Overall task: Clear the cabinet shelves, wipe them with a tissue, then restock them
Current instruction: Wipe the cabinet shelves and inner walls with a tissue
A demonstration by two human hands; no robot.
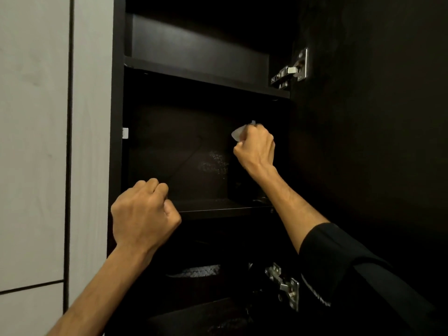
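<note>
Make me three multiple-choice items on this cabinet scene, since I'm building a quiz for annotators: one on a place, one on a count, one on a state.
1. Where is the tissue?
A. On the lower shelf
B. In the right hand, inside the middle compartment
C. In the left hand

2. How many metal hinges show on the open door?
A. One
B. Two
C. Four

3. How is the left hand?
A. Curled into a fist, holding nothing visible
B. Flat on the shelf
C. Gripping a bottle

Answers:
1 B: the right hand grips the white tissue up inside the dark compartment.
2 B: an upper hinge and a lower hinge show.
3 A: the left hand is fisted before the shelf edge.
</note>
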